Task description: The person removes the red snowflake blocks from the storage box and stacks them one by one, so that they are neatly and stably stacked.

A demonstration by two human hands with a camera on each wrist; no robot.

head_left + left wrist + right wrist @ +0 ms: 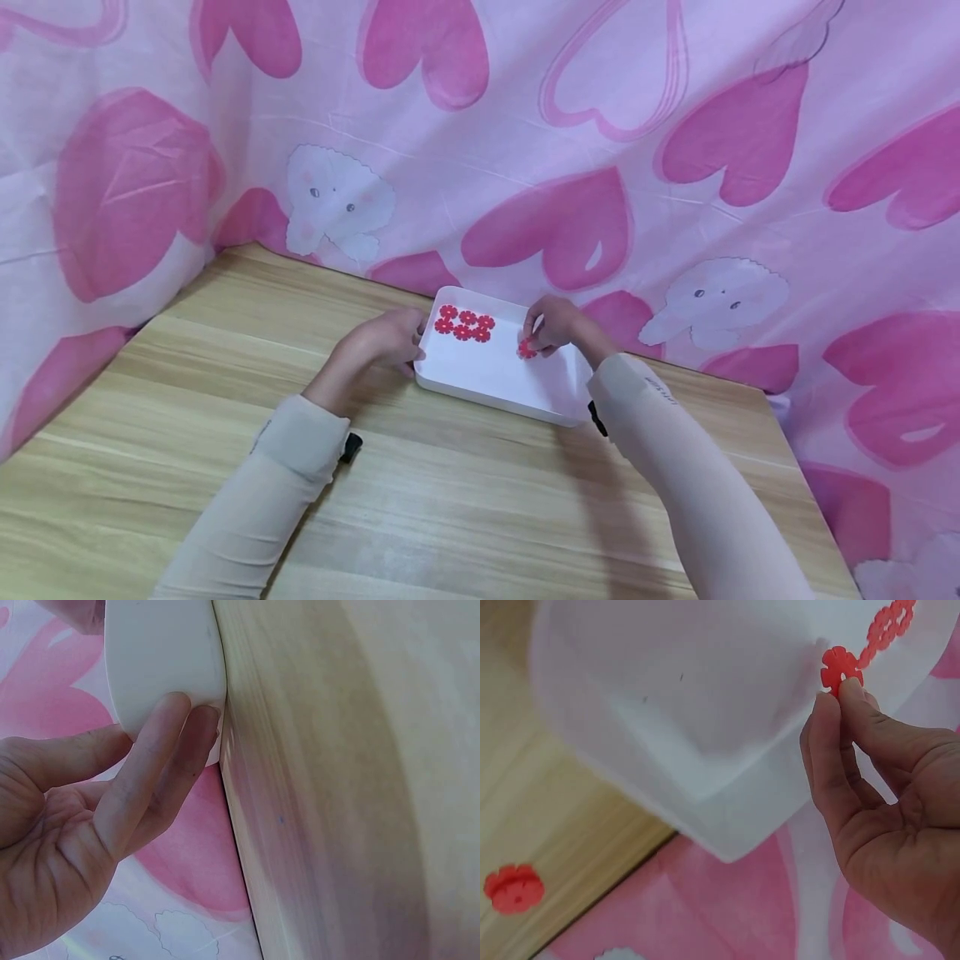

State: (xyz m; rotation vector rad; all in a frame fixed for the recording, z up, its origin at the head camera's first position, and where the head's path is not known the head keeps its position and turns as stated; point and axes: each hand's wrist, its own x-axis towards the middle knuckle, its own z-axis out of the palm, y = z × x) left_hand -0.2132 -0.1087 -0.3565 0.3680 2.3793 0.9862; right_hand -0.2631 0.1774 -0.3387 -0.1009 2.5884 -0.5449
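A white rectangular tray [480, 371] lies on the wooden table. My left hand [386, 337] holds its left end; in the left wrist view, fingertips [174, 712] touch the outer wall. Over the right half of the tray, my right hand [555, 321] pinches a red flower-shaped plastic disc [840, 664] between thumb and fingertips. Several matching red discs [462, 332] form two neat rows at the tray's far left. Whether the held disc touches the tray floor, I cannot tell.
Beyond the tray, more red plastic [514, 889] lies on the wooden table [577, 817], seen only in the right wrist view. A pink heart-patterned curtain [427, 183] hangs along the table's back and sides.
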